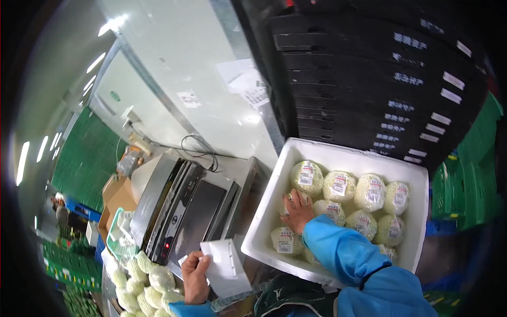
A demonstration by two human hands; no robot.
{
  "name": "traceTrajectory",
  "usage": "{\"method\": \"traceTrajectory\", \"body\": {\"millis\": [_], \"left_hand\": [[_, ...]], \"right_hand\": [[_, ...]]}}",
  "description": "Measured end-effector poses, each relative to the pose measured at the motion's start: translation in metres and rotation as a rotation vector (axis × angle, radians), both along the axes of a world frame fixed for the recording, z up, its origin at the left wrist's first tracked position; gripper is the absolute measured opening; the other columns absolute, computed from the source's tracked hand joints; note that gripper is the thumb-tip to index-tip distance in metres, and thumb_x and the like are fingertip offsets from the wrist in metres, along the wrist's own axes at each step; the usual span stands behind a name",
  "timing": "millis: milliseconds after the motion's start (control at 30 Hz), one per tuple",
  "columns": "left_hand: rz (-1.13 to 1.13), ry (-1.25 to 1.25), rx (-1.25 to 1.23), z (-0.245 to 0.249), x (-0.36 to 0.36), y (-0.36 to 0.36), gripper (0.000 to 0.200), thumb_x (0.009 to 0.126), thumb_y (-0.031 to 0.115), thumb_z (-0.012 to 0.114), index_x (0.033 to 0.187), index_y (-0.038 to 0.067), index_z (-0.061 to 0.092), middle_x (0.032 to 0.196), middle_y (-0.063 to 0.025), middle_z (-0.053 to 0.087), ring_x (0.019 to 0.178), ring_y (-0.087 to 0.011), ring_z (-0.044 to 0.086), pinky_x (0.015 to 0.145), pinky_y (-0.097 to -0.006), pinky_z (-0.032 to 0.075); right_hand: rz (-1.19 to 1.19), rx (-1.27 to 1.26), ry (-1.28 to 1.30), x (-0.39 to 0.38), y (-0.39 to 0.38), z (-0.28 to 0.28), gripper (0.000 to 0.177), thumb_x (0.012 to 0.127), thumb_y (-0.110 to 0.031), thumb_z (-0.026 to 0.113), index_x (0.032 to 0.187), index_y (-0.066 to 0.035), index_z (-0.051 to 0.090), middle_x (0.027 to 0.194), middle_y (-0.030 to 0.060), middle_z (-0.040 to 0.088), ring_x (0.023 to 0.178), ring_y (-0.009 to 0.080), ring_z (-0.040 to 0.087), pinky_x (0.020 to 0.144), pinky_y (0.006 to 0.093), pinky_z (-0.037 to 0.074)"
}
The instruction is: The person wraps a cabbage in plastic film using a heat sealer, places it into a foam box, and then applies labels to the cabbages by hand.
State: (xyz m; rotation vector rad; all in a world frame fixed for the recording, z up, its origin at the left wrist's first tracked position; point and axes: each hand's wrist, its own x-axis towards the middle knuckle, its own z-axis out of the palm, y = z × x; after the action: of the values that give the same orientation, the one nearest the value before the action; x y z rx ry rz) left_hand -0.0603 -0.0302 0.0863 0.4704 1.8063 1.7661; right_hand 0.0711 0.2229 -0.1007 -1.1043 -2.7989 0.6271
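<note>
My left hand (195,274) pinches the edge of a white sheet of paper (226,268) beside the wrapping machine. Inside the white foam box (255,232), my right hand (298,212) rests on one of the round items in foam netting, which it partly covers. Several such netted items, each with a printed label, stand in rows, such as a labelled one (339,186) in the back row. My right sleeve hides part of the front rows.
The wrapping machine (195,216) with a red light stands left of the box. Several netted items (153,296) without visible labels lie at the lower left. Stacked black crates (359,79) rise behind the box. Green crates (465,190) are at the right.
</note>
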Motion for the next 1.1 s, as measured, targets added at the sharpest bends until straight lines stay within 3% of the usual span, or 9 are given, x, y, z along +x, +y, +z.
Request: {"method": "traceTrajectory", "body": {"millis": [67, 167, 233, 333, 467, 567, 633, 800, 1100], "left_hand": [[0.095, 0.007, 0.005, -0.004, 0.004, -0.028, 0.004, 0.082, 0.005, 0.059, 0.081, 0.002, 0.059, 0.076, -0.0018, 0.061, 0.067, -0.0071, 0.053, 0.064, -0.0207, 0.042], [0.209, 0.088, -0.114, -0.008, 0.007, -0.06, 0.009, 0.083, 0.01, 0.059, 0.082, 0.0, 0.059, 0.077, -0.0019, 0.061, 0.068, -0.008, 0.053, 0.065, -0.0219, 0.042], [0.233, 0.119, -0.238, -0.01, 0.013, -0.086, 0.014, 0.084, 0.014, 0.06, 0.084, 0.0, 0.059, 0.077, -0.0023, 0.06, 0.069, -0.0091, 0.054, 0.065, -0.023, 0.042], [0.323, 0.021, -0.174, -0.002, 0.03, -0.093, 0.011, 0.084, 0.012, 0.059, 0.087, 0.002, 0.059, 0.074, 0.0016, 0.057, 0.068, -0.0069, 0.05, 0.063, -0.0227, 0.04], [0.414, -0.057, -0.051, -0.027, 0.034, -0.13, 0.013, 0.086, 0.014, 0.057, 0.093, 0.003, 0.061, 0.079, 0.0013, 0.058, 0.071, -0.0065, 0.051, 0.066, -0.0226, 0.041], [0.487, -0.13, -0.027, -0.038, 0.035, -0.143, 0.018, 0.086, 0.017, 0.058, 0.097, 0.003, 0.059, 0.083, -0.0004, 0.059, 0.075, -0.0076, 0.053, 0.069, -0.0239, 0.042], [0.478, -0.197, 0.1, -0.053, 0.031, -0.131, 0.018, 0.086, 0.014, 0.059, 0.099, 0.002, 0.059, 0.084, -0.0007, 0.06, 0.077, -0.0075, 0.054, 0.071, -0.0231, 0.044], [0.239, -0.178, 0.316, -0.093, 0.017, -0.087, 0.02, 0.084, 0.008, 0.061, 0.103, 0.002, 0.057, 0.091, -0.0022, 0.06, 0.081, -0.0066, 0.055, 0.073, -0.0219, 0.044], [0.368, -0.261, 0.335, -0.098, -0.048, -0.214, 0.049, 0.083, 0.011, 0.063, 0.125, 0.006, 0.04, 0.103, -0.0059, 0.056, 0.093, -0.0117, 0.052, 0.081, -0.025, 0.042]], "right_hand": [[0.069, -0.193, -0.103, -0.002, 0.031, 0.013, 0.066, 0.086, -0.051, 0.042, 0.138, -0.012, 0.026, 0.145, 0.0181, 0.016, 0.136, 0.0312, 0.011, 0.108, 0.0517, 0.008], [-0.204, 0.008, 0.635, -0.001, 0.082, 0.013, 0.065, 0.084, -0.041, 0.049, 0.137, -0.009, 0.028, 0.144, 0.0178, 0.022, 0.135, 0.0309, 0.018, 0.105, 0.055, 0.012], [-0.113, 0.103, 0.002, 0.002, 0.086, -0.004, 0.073, 0.082, -0.045, 0.049, 0.14, -0.007, 0.023, 0.145, 0.0141, 0.021, 0.136, 0.0296, 0.013, 0.109, 0.0487, 0.01], [-0.103, 0.058, -0.143, -0.009, 0.081, 0.021, 0.078, 0.081, -0.044, 0.052, 0.141, -0.006, 0.02, 0.146, 0.0155, 0.016, 0.136, 0.0306, 0.008, 0.109, 0.0489, 0.011], [0.012, 0.062, 0.014, -0.011, 0.141, -0.024, 0.065, 0.079, -0.032, 0.06, 0.133, -0.005, 0.037, 0.135, 0.0179, 0.039, 0.125, 0.0322, 0.035, 0.104, 0.0471, 0.025], [0.293, -0.302, 0.561, -0.017, 0.031, 0.079, 0.051, 0.081, -0.02, 0.061, 0.126, -0.001, 0.046, 0.122, 0.0159, 0.051, 0.109, 0.0276, 0.051, 0.096, 0.0373, 0.038], [0.405, -0.901, 0.454, -0.021, -0.043, 0.124, 0.046, 0.085, -0.015, 0.058, 0.127, 0.0, 0.044, 0.118, 0.0127, 0.053, 0.103, 0.0192, 0.053, 0.089, 0.0288, 0.042], [0.537, -1.468, 0.358, -0.036, -0.147, 0.134, 0.053, 0.085, -0.014, 0.061, 0.128, 0.005, 0.038, 0.113, 0.0115, 0.055, 0.101, 0.014, 0.053, 0.086, 0.0269, 0.043], [0.549, -1.189, 0.353, -0.148, -0.287, 0.1, 0.022, 0.082, -0.006, 0.057, 0.101, 0.004, 0.061, 0.083, 0.0054, 0.064, 0.073, 0.0097, 0.059, 0.067, 0.0261, 0.048]]}}
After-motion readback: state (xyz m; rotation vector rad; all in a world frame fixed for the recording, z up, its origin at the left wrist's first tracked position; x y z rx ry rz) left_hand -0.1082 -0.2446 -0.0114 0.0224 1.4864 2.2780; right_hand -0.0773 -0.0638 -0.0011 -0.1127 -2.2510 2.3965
